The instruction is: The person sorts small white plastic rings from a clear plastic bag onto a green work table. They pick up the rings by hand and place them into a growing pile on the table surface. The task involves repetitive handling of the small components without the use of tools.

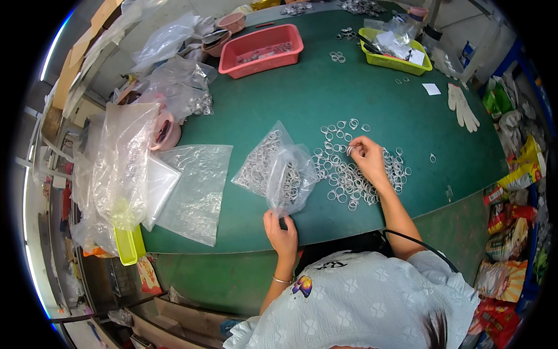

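Note:
A heap of small silver metal rings point(356, 181), many with a little stub on the side, lies spread on the green table in front of me. My right hand point(367, 160) is over the far part of the heap, its thumb and fingers pinched on a metal ring. To the left lies a clear plastic bag point(293, 180) with many rings inside. My left hand point(281, 234) has its fingertips closed on the bag's near edge, by the table's front edge. Partly under this bag is another clear bag of rings point(260, 156).
Flat plastic bags point(200, 192) lie at left beside a yellow-green bin point(129, 244). At the back stand a red basin point(261, 65) with rings and a yellow-green basin point(401, 63) with bags. A white glove point(462, 109) lies at right; colourful packages point(503, 241) line the side.

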`<action>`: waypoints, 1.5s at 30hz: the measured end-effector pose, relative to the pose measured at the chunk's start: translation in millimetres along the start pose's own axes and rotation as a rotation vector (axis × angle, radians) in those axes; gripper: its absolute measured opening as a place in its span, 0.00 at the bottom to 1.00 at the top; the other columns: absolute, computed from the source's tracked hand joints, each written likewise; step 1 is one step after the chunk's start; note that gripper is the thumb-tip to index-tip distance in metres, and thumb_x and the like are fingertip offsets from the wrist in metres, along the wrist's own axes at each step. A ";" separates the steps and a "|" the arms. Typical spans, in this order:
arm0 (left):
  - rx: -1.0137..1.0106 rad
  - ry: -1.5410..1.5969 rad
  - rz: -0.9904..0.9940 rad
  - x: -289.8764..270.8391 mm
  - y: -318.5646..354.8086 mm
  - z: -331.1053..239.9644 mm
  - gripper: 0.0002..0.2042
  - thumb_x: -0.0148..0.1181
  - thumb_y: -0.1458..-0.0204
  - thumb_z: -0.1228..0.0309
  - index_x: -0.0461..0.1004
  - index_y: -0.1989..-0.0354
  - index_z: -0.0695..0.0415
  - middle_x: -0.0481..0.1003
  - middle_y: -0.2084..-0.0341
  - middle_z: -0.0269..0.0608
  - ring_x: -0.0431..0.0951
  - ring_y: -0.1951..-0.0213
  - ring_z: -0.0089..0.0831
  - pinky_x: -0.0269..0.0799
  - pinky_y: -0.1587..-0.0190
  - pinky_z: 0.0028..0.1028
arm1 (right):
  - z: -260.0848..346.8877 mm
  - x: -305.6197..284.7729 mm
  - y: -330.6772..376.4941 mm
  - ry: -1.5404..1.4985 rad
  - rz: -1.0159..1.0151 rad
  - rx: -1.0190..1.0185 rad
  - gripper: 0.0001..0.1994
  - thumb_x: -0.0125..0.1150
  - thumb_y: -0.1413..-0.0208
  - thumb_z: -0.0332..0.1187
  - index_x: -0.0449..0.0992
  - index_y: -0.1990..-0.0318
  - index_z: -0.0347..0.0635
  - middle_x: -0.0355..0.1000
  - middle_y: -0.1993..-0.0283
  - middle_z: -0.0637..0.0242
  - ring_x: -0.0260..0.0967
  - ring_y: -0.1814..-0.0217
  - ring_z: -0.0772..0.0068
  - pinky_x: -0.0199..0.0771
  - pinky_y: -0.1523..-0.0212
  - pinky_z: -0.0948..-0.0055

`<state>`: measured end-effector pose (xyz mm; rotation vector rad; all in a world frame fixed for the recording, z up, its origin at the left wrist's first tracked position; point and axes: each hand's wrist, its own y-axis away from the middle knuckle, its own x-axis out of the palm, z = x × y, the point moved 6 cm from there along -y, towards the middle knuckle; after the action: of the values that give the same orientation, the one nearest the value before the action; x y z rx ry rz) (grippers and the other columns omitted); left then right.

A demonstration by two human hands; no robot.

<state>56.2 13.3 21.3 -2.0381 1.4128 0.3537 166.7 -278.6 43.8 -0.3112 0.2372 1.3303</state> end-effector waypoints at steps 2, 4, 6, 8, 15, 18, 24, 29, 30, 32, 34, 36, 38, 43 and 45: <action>-0.003 0.000 0.000 1.3 0.1 2.1 0.11 0.57 0.51 0.81 0.73 0.58 0.65 0.71 0.60 0.51 0.71 0.57 0.51 0.67 0.52 0.40 | 30.3 -4.0 11.8 -0.221 -0.150 -0.177 0.09 0.61 0.51 0.18 0.76 0.61 0.35 0.74 0.66 0.63 0.70 0.67 0.81 0.70 0.62 0.79; -0.004 -0.008 -0.003 -0.6 2.0 3.7 0.11 0.57 0.52 0.81 0.73 0.58 0.65 0.71 0.60 0.51 0.71 0.57 0.51 0.67 0.52 0.40 | 78.5 1.9 34.0 -0.217 -0.265 -0.441 0.09 0.59 0.51 0.17 0.76 0.61 0.34 0.74 0.62 0.60 0.72 0.64 0.73 0.73 0.60 0.75; 0.009 -0.015 0.002 -0.8 1.9 2.2 0.11 0.57 0.52 0.81 0.73 0.58 0.65 0.71 0.60 0.52 0.71 0.57 0.51 0.67 0.52 0.40 | 101.7 26.6 56.6 -0.060 -0.209 -0.627 0.09 0.59 0.50 0.17 0.76 0.61 0.34 0.74 0.60 0.58 0.73 0.60 0.63 0.74 0.57 0.71; 0.019 -0.014 0.004 0.8 0.8 1.6 0.11 0.57 0.52 0.81 0.73 0.58 0.65 0.71 0.61 0.52 0.71 0.57 0.51 0.67 0.53 0.40 | 96.6 63.8 68.6 0.053 0.015 -0.669 0.08 0.60 0.50 0.19 0.76 0.61 0.34 0.74 0.59 0.57 0.73 0.57 0.56 0.74 0.54 0.67; 0.011 0.006 0.004 0.6 1.5 4.1 0.11 0.58 0.52 0.82 0.73 0.59 0.65 0.71 0.61 0.52 0.71 0.57 0.52 0.67 0.53 0.41 | 65.3 59.8 40.7 0.088 0.232 -0.473 0.11 0.64 0.50 0.23 0.77 0.58 0.36 0.72 0.51 0.57 0.70 0.50 0.54 0.72 0.51 0.64; 0.028 0.009 -0.008 -2.2 1.0 0.7 0.11 0.58 0.52 0.82 0.73 0.59 0.66 0.71 0.61 0.52 0.71 0.58 0.52 0.67 0.53 0.41 | 54.6 28.7 10.9 0.377 0.045 -0.434 0.13 0.65 0.50 0.24 0.76 0.56 0.37 0.70 0.51 0.58 0.66 0.48 0.54 0.69 0.49 0.62; 0.008 0.012 -0.009 1.2 0.1 0.4 0.10 0.57 0.52 0.82 0.73 0.59 0.66 0.71 0.61 0.52 0.71 0.57 0.52 0.67 0.53 0.40 | -2.5 23.7 2.5 0.655 0.064 -0.305 0.11 0.66 0.52 0.24 0.76 0.60 0.36 0.69 0.60 0.57 0.67 0.54 0.54 0.69 0.54 0.59; -0.001 0.012 0.001 -1.0 0.1 1.0 0.11 0.57 0.52 0.82 0.73 0.59 0.66 0.71 0.61 0.52 0.71 0.57 0.51 0.67 0.53 0.40 | -1.2 15.1 2.9 0.199 0.134 -0.045 0.11 0.65 0.51 0.24 0.76 0.59 0.36 0.72 0.64 0.54 0.72 0.63 0.53 0.72 0.62 0.58; -0.006 0.011 -0.002 -1.5 0.3 1.6 0.11 0.57 0.52 0.82 0.73 0.59 0.66 0.71 0.61 0.52 0.71 0.57 0.51 0.67 0.52 0.40 | 3.9 15.6 3.1 0.198 0.132 -0.033 0.10 0.65 0.51 0.25 0.76 0.59 0.36 0.72 0.63 0.54 0.72 0.63 0.52 0.72 0.62 0.57; -0.006 0.009 -0.001 -0.5 0.4 1.7 0.11 0.57 0.52 0.82 0.73 0.59 0.66 0.71 0.61 0.52 0.72 0.57 0.51 0.67 0.52 0.40 | 11.3 16.1 5.0 0.200 0.121 -0.005 0.10 0.65 0.50 0.26 0.76 0.59 0.37 0.73 0.62 0.54 0.72 0.63 0.50 0.72 0.62 0.56; 0.000 0.008 -0.001 0.1 0.3 1.5 0.11 0.57 0.52 0.82 0.73 0.59 0.66 0.71 0.61 0.51 0.72 0.57 0.51 0.67 0.52 0.40 | 11.4 25.2 9.5 0.352 0.162 -0.151 0.10 0.65 0.49 0.27 0.77 0.58 0.39 0.73 0.62 0.55 0.72 0.63 0.48 0.72 0.62 0.55; 0.012 0.008 -0.003 0.6 -0.5 0.4 0.11 0.57 0.52 0.82 0.73 0.59 0.66 0.71 0.61 0.51 0.71 0.57 0.50 0.67 0.52 0.40 | 8.3 30.6 11.1 0.441 0.200 -0.218 0.10 0.65 0.49 0.27 0.78 0.57 0.41 0.73 0.62 0.55 0.72 0.62 0.47 0.72 0.61 0.55; 0.007 0.011 0.002 -0.2 -0.7 -1.0 0.10 0.57 0.52 0.82 0.73 0.59 0.66 0.71 0.61 0.51 0.71 0.57 0.50 0.67 0.53 0.40 | 5.6 32.8 10.8 0.471 0.245 -0.209 0.10 0.65 0.49 0.27 0.78 0.58 0.42 0.72 0.62 0.56 0.72 0.62 0.47 0.72 0.61 0.55; 0.012 0.018 -0.002 -1.0 -1.1 -1.9 0.10 0.57 0.52 0.82 0.72 0.59 0.66 0.71 0.61 0.51 0.71 0.58 0.50 0.67 0.53 0.39 | 18.1 33.5 16.6 0.457 0.254 -0.278 0.08 0.65 0.50 0.28 0.78 0.61 0.42 0.72 0.63 0.57 0.72 0.61 0.48 0.72 0.61 0.55; 0.015 0.021 0.000 -1.1 -0.8 -1.3 0.10 0.57 0.52 0.82 0.72 0.60 0.66 0.71 0.61 0.51 0.71 0.58 0.50 0.67 0.53 0.39 | 23.7 36.7 18.9 0.440 0.267 -0.313 0.06 0.65 0.50 0.28 0.78 0.63 0.41 0.72 0.64 0.58 0.72 0.61 0.48 0.72 0.62 0.56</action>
<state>56.4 13.5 23.2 -2.0356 1.4232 0.3220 156.4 -232.8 51.7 -0.8644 0.4511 1.5542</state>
